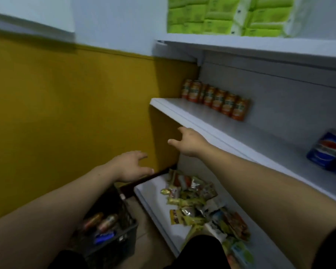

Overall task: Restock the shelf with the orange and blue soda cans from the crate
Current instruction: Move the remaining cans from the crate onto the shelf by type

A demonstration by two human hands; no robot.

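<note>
A row of several orange soda cans (217, 99) stands along the back of the white middle shelf (184, 115). Blue soda cans (330, 150) stand at the right end of the same shelf. A dark crate (122, 239) sits on the floor at the lower left, with two orange cans (102, 222) and a blue can (104, 236) lying in it. My left hand (132, 166) hovers above the crate, fingers spread, holding nothing. My right hand (190, 141) is stretched out just below the front edge of the middle shelf, fingers relaxed and empty.
The bottom shelf (153, 202) holds a heap of snack packets (200, 206). Green packages (225, 14) fill the top shelf. A yellow wall (66, 113) closes the left side. My dark-clad knees (200, 253) are at the bottom of the view.
</note>
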